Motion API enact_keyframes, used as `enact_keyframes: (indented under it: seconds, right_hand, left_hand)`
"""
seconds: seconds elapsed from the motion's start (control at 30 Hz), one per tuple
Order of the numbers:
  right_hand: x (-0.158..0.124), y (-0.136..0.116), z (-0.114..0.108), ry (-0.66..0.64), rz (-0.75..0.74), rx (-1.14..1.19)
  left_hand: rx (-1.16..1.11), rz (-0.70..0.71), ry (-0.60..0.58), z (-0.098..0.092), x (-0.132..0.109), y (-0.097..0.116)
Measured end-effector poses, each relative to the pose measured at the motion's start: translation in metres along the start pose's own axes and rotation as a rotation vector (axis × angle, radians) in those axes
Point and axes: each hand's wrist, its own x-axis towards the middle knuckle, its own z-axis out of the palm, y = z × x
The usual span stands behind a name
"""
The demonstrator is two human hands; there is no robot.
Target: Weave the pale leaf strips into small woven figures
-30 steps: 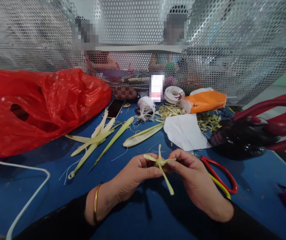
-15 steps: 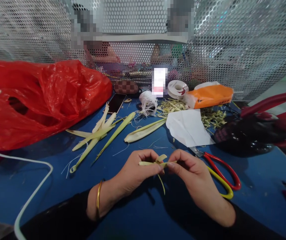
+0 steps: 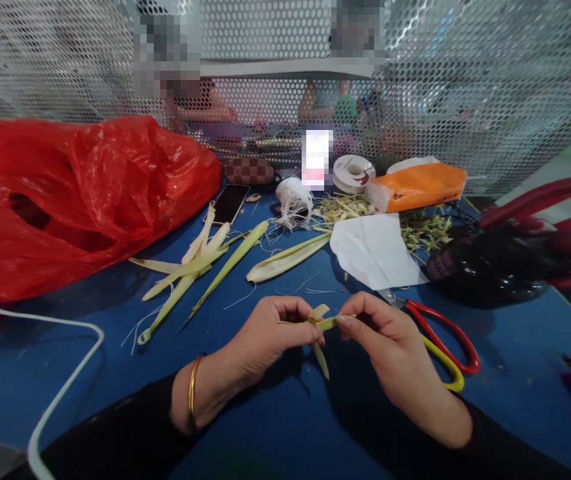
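Observation:
Between both hands is a small crossed piece of pale green leaf strips (image 3: 320, 312), with one end hanging down. My left hand (image 3: 275, 333) pinches its middle between thumb and fingers. At its other side my right hand (image 3: 380, 340) pinches the strip end that points right. Beyond my hands lie a curled husk-like leaf (image 3: 290, 258), a narrow green leaf (image 3: 232, 267) and a crossed bundle of leaves (image 3: 190, 270). Scissors (image 3: 448, 333) with one red and one yellow handle lie by my right hand, their blades partly under a white paper (image 3: 378, 250).
A red plastic bag (image 3: 90, 193) fills the left, with a white cable (image 3: 72, 380) below it. Along the back are a phone (image 3: 231, 204), white thread (image 3: 294, 200), a ribbon spool (image 3: 354, 173) and an orange packet (image 3: 422, 187). A black object (image 3: 495, 273) stands right.
My right hand has drawn slightly away from my left, and more of the strip shows between them. The hanging end has turned and looks wider.

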Motion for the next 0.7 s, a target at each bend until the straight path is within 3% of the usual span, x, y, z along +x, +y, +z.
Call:
enact_keyframes:
  seconds: [0.1, 0.3, 0.6, 0.7]
  right_hand:
    - [0.0026, 0.0012, 0.0, 0.0, 0.015, 0.026]
    - [0.0083, 0.0019, -0.0017, 0.041, 0.026, 0.106]
    - [0.0047, 0.002, -0.0017, 0.049, 0.002, 0.045]
    - [0.0044, 0.001, -0.0004, 0.036, -0.011, 0.019]
  left_hand:
    - [-0.004, -0.002, 0.016, -0.001, 0.0004, -0.0003]
    - [-0.045, 0.004, -0.063, -0.0046, 0.0008, 0.002]
    - [0.121, 0.074, -0.005, -0.0018, 0.0003, 0.0002]
    - [0.151, 0.094, -0.034, -0.0024, -0.0002, -0.002]
